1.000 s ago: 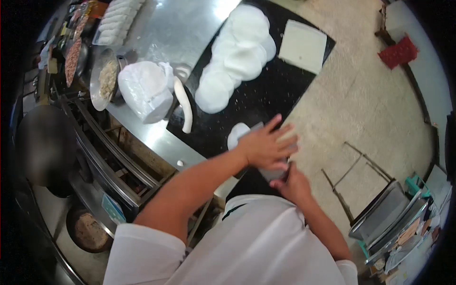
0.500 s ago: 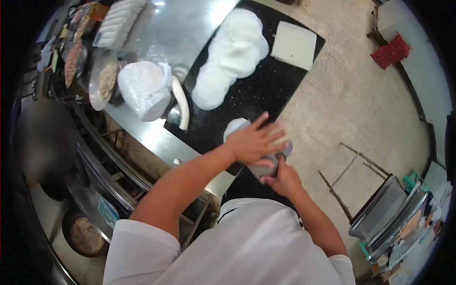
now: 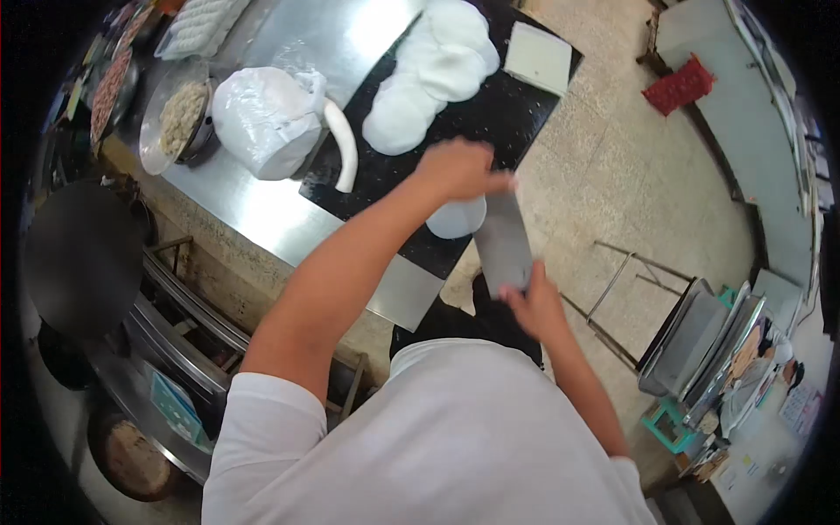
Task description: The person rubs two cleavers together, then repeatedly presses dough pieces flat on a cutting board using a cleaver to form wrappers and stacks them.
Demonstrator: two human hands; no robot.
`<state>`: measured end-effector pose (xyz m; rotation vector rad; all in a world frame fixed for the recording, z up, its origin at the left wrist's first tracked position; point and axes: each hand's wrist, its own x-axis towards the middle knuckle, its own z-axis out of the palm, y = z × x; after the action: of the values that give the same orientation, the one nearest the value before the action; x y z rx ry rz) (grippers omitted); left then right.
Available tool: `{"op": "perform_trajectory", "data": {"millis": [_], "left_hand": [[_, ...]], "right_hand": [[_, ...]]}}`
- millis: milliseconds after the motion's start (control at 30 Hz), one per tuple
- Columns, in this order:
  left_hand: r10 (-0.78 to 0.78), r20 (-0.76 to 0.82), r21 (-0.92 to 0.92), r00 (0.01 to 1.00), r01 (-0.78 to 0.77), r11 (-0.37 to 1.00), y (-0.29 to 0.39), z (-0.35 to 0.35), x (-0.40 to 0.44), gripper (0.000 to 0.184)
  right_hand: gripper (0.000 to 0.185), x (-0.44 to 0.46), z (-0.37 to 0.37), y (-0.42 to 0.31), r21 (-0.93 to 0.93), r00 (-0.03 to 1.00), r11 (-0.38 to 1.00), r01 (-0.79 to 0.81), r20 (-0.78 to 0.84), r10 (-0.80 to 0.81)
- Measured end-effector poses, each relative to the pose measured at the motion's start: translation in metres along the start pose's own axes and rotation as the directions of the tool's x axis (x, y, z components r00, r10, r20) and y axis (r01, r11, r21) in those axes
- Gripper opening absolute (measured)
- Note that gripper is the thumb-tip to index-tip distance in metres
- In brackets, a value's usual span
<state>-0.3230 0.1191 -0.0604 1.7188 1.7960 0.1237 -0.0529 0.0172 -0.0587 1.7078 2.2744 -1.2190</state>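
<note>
My right hand (image 3: pixel 535 302) grips the near end of a cleaver (image 3: pixel 505 241), whose wide, flat blade points away from me past the counter's edge. By the blade's far end is my left hand (image 3: pixel 459 171), its thumb pointing at the metal and its fingers bent and partly blurred. Whether it touches the blade I cannot tell. A thin white dough round (image 3: pixel 457 219) lies below my left hand, beside the blade. Farther off, several overlapping white dough rounds (image 3: pixel 429 74) rest on the black board (image 3: pixel 490 131). A white dough roll (image 3: pixel 343 144) lies at the board's left.
A plastic-wrapped white bundle (image 3: pixel 267 122) and a bowl of pale filling (image 3: pixel 182 118) stand on the steel counter (image 3: pixel 249 210). A square white block (image 3: pixel 538 59) sits at the board's far corner. Trays (image 3: pixel 691 341) lean at the right; a red bag (image 3: pixel 678 85) lies on the floor.
My left hand has moved forward from its spread position over the blade, its fingers now bent. The blade now shows lengthwise, with the dough round beside it. The view has shifted.
</note>
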Motion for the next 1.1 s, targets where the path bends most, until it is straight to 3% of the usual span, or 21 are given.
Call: {"op": "perform_trajectory", "data": {"millis": [67, 167, 233, 333, 367, 433, 533, 567, 633, 733, 767, 833, 933, 967, 1033, 1067, 1100], "left_hand": [[0.036, 0.120, -0.185, 0.992, -0.014, 0.983, -0.014, 0.012, -0.029, 0.045], [-0.091, -0.049, -0.298, 0.995, 0.072, 0.952, -0.022, 0.013, -0.060, 0.041], [-0.123, -0.395, -0.449, 0.911, -0.075, 0.891, -0.034, 0.039, -0.066, 0.033], [-0.223, -0.447, -0.544, 0.866, -0.065, 0.837, -0.027, 0.047, -0.071, 0.027], [-0.241, -0.438, -0.546, 0.866, -0.043, 0.837, -0.026, 0.050, -0.074, 0.027], [-0.201, -0.538, -0.531, 0.819, -0.144, 0.835, -0.023, 0.053, -0.079, 0.023], [-0.210, -0.535, -0.548, 0.818, -0.147, 0.823, -0.013, 0.049, -0.094, 0.027], [-0.220, -0.543, -0.532, 0.810, -0.129, 0.837, -0.008, 0.045, -0.096, 0.027], [-0.298, -0.416, -0.712, 0.859, -0.104, 0.694, 0.000, 0.037, -0.096, 0.029], [-0.353, -0.523, -0.696, 0.776, -0.149, 0.703, 0.002, 0.011, -0.066, 0.029], [-0.487, -0.386, -0.838, 0.783, -0.077, 0.541, 0.002, -0.001, -0.054, 0.029], [-0.541, -0.469, -0.826, 0.698, -0.129, 0.549, -0.013, -0.020, -0.017, 0.030], [-0.703, -0.378, -0.899, 0.603, -0.059, 0.433, -0.050, -0.032, 0.025, 0.039], [-0.708, -0.379, -0.900, 0.596, -0.057, 0.433, -0.055, -0.027, 0.026, 0.039], [-0.525, -0.704, -0.582, 0.478, 0.035, 0.813, -0.057, -0.027, 0.020, 0.047], [-0.527, -0.705, -0.578, 0.475, 0.046, 0.814, -0.054, -0.025, 0.009, 0.047], [-0.485, -0.713, -0.507, 0.507, 0.105, 0.856, -0.042, -0.026, -0.011, 0.049]], "right_hand": [[0.053, -0.043, -0.002, 0.006, -0.007, 0.988, 0.995, -0.097, 0.116, 0.097], [0.044, -0.059, -0.019, 0.007, 0.007, 0.987, 0.996, -0.093, 0.135, 0.091], [0.040, -0.029, -0.032, 0.013, -0.015, 0.997, 0.999, -0.048, 0.062, 0.049], [0.033, 0.051, -0.054, -0.002, -0.103, 0.991, 0.990, 0.095, -0.081, -0.104], [0.034, 0.082, -0.057, -0.013, -0.059, 0.982, 0.986, 0.154, -0.097, -0.159], [0.035, 0.108, -0.042, -0.030, 0.000, 0.971, 0.975, 0.224, -0.085, -0.223], [0.043, 0.109, -0.019, -0.050, 0.013, 0.938, 0.963, 0.268, 0.223, -0.264], [0.048, 0.109, 0.000, -0.026, -0.002, 0.903, 0.941, 0.340, 0.279, -0.325], [0.049, 0.092, -0.018, -0.025, -0.010, 0.826, 0.951, 0.310, 0.499, -0.264], [0.044, 0.094, -0.040, 0.006, 0.139, 0.763, 0.940, 0.311, 0.553, -0.334], [0.044, 0.100, -0.052, 0.016, 0.142, 0.757, 0.937, 0.320, 0.556, -0.342], [0.041, 0.110, -0.086, 0.024, 0.069, 0.789, 0.939, 0.336, 0.524, -0.321], [0.029, 0.127, -0.127, 0.031, 0.117, 0.856, 0.950, 0.288, 0.413, -0.310], [0.029, 0.134, -0.140, 0.031, 0.118, 0.852, 0.949, 0.293, 0.419, -0.315], [0.031, 0.149, -0.163, 0.024, 0.270, 0.856, 0.861, 0.431, 0.179, -0.485], [0.026, 0.156, -0.170, 0.017, 0.337, 0.866, 0.825, 0.453, 0.054, -0.498], [0.024, 0.168, -0.175, 0.017, 0.402, 0.902, 0.836, 0.373, 0.057, -0.429]]}}
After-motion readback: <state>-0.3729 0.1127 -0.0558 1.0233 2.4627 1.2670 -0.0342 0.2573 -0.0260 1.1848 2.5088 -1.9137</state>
